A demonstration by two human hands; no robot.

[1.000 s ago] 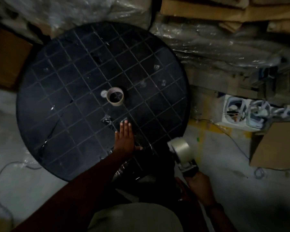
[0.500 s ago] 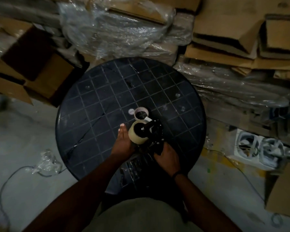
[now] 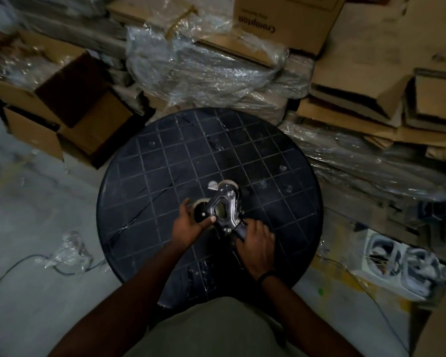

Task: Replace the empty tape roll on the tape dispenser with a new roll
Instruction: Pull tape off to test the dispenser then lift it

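Note:
A black tape dispenser [image 3: 225, 211] is held over the round black table [image 3: 289, 202], its flat side plate facing up. My right hand [image 3: 255, 244] is closed around its handle at the lower end. My left hand [image 3: 188, 224] grips the tape roll [image 3: 199, 203] mounted on the dispenser's left side, thumb pressed on the plate. Only the roll's pale edge shows behind the plate. An empty cardboard core [image 3: 228, 183] lies on the table just beyond the dispenser, mostly hidden by it.
Cardboard boxes [image 3: 70, 119] and plastic-wrapped stacks [image 3: 206, 70] crowd the far side and right of the table. White fan-like parts [image 3: 402, 264] lie on the floor at right. Crumpled plastic [image 3: 70, 249] and a cable lie on the floor at left.
The dispenser has been turned so its side plate faces up. My left hand has shifted from beside the roll to gripping it, thumb on the plate. The camera has tilted up.

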